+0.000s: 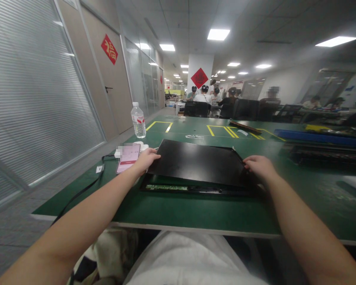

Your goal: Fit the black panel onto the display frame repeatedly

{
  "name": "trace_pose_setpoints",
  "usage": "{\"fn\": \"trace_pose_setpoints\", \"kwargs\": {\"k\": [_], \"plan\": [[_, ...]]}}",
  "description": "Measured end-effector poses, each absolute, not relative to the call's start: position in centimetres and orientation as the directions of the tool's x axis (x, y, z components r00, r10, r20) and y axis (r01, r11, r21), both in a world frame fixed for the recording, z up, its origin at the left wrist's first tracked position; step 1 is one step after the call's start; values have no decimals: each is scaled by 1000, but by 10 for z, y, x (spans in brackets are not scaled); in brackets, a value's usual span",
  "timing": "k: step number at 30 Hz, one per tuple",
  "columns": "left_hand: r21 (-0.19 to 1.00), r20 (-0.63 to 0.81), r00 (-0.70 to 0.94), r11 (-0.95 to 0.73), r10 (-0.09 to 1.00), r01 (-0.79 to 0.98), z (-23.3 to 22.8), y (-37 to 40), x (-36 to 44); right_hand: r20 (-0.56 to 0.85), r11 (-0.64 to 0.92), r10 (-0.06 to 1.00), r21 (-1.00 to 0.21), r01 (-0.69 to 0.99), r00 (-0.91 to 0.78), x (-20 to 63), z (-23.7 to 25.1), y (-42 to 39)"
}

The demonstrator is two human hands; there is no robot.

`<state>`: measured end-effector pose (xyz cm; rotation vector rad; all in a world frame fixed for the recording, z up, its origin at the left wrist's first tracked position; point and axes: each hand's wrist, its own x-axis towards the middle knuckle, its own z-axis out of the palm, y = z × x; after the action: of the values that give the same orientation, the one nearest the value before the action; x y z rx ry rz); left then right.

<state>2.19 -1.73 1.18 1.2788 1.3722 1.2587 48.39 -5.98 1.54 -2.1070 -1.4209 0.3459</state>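
Black panel [200,162] is gripped at both side edges, left hand [145,159] and right hand [259,165] fingers clamped on it. Near edge is raised off the base tray [195,189] on the green table [195,213]; circuit strip exposed. Separation judged partly done, full lift-off left.

The flat rectangular panel [198,162] held at both side edges is plain glossy black, and the long narrow circuit strip [166,187] showing along its near edge is green with pale specks. The wide work table [195,209] is covered in dark green matting with a pale grey front edge, and yellow tape lines [222,130] mark out rectangles on it farther back. The slim phone [127,157] by the left hand [146,159] shows a pink and white screen. The clear plastic water bottle [138,120] carries a white and red label. A black cable [83,190] runs off the table's left corner. The diamond-shaped paper sign [109,49] on the beige door is red with a gold character.
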Motion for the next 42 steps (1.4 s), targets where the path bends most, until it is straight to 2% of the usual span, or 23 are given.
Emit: {"fn": "trace_pose_setpoints", "kwargs": {"k": [17,23,27,34,42], "plan": [[995,30,-94,-21,995,93,17,-22,23,69,-293,912,-583,758,405,485,16,-59],[995,-89,-83,86,993,-42,29,-29,29,82,-277,912,-598,752,401,486,15,-58],[991,-107,-56,102,993,-86,31,-30,32,101,-264,909,-610,747,404,487,11,-57],[996,-79,-99,76,992,-36,18,-22,27,89,-274,904,-631,726,419,484,14,-60],[1000,-14,-56,16,998,27,12,-12,15,86,-267,906,-643,718,414,488,11,-56]]}}
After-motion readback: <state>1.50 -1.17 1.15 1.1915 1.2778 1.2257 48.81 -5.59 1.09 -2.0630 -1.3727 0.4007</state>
